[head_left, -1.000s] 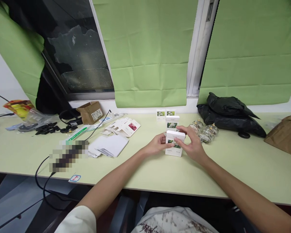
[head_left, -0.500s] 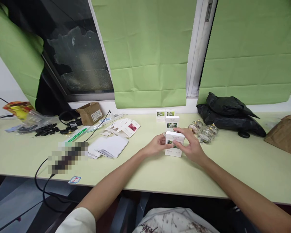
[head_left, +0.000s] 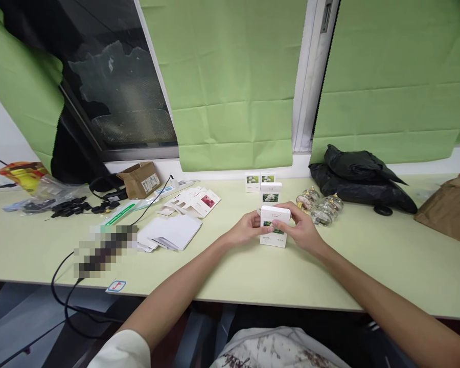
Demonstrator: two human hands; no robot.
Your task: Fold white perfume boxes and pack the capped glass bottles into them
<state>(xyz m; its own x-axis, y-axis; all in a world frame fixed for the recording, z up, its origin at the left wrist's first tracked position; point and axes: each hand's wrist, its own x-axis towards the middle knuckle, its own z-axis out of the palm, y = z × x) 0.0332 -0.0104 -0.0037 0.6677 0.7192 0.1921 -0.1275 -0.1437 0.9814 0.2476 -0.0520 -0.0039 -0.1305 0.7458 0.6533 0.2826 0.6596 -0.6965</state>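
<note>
Lower left: pixelated object (head_left: 106,250) | Right of centre: my left hand (head_left: 248,229), forearm slanting up, pinches the upright white box (head_left: 274,239), fingers partly hidden | my right hand (head_left: 302,228) arches, pinching its right side, fingertips hidden behind | Far right: brown package (head_left: 450,210), cut off
</note>
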